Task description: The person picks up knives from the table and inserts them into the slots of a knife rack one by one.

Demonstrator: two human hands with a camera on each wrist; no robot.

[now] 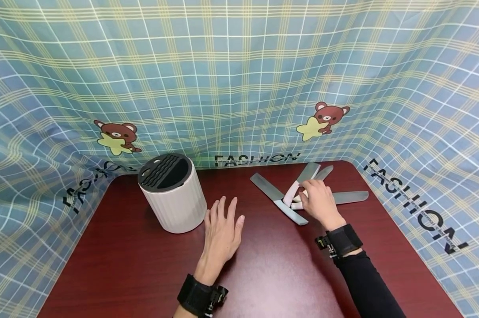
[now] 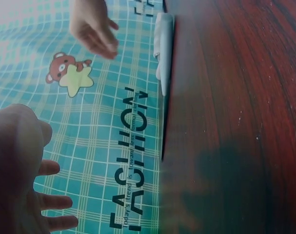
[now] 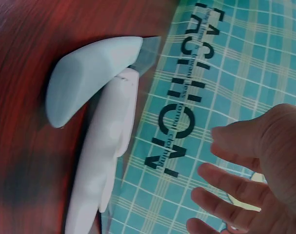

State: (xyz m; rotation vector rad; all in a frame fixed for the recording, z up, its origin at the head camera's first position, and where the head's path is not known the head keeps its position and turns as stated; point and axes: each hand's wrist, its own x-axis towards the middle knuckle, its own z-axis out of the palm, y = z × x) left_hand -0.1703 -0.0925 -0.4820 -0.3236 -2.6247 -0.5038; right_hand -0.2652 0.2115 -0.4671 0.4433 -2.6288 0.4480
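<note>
My right hand [image 1: 320, 201] hovers over a cluster of knives at the table's right, fingers loosely bent and holding nothing. In the right wrist view its fingers [image 3: 233, 183] are apart from the handles. A knife with a light blue handle [image 1: 291, 213] points its blade to the back left. Beside it lies a cleaver-like knife with a pink handle [image 1: 291, 193]. A small pointed knife [image 1: 324, 172] and a long white-handled knife [image 1: 351, 197] lie partly hidden under my right hand. My left hand [image 1: 221, 232], fingers spread, is just right of the white knife holder [image 1: 180, 210].
The holder stands upright at the left, with a black slotted lid [image 1: 165, 172]. Plaid cloth [image 1: 239, 88] with printed bears walls the dark red table [image 1: 116, 265] at the back and sides.
</note>
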